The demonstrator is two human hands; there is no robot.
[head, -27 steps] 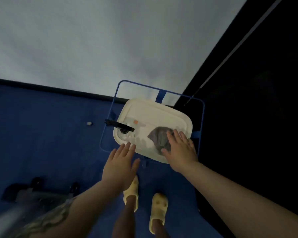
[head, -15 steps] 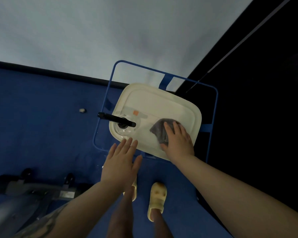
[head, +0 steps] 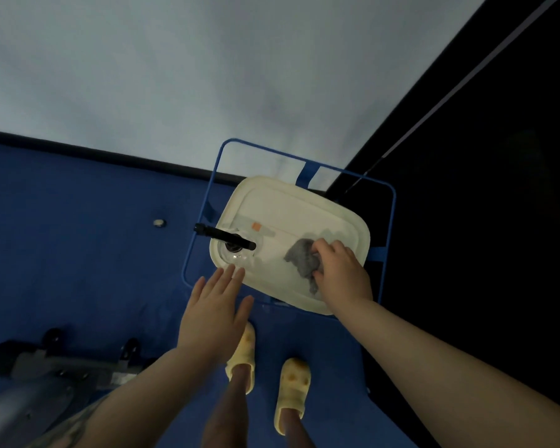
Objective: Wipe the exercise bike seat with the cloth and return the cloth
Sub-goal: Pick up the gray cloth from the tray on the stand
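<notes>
Blue carpet (head: 78, 221) is covering the floor below a pale wall, and a cream tray (head: 359, 227) is sitting on a blue wire stand (head: 389, 253) in the corner beside a dark panel. On the tray the right hand (head: 340, 273) is curling its fingers into the grey cloth (head: 299, 258), so its grip is closing narrow on the cloth, which is lying bunched at the tray's near right part. The left hand (head: 215, 313) is hovering flat with fingers spread wide, holding nothing, its fingertips just over the tray's near left edge, close to a clear bottle with a black spray head (head: 227, 237). Grey metal framing (head: 46, 367) at the lower left is probably part of the exercise bike; the seat itself is not showing. Judging from this, the task is either only starting, with the cloth being picked up, or ending, with it being put back; I cannot tell which. No writing is readable anywhere; a small orange patch (head: 256, 226) on the tray is carrying no legible text.
</notes>
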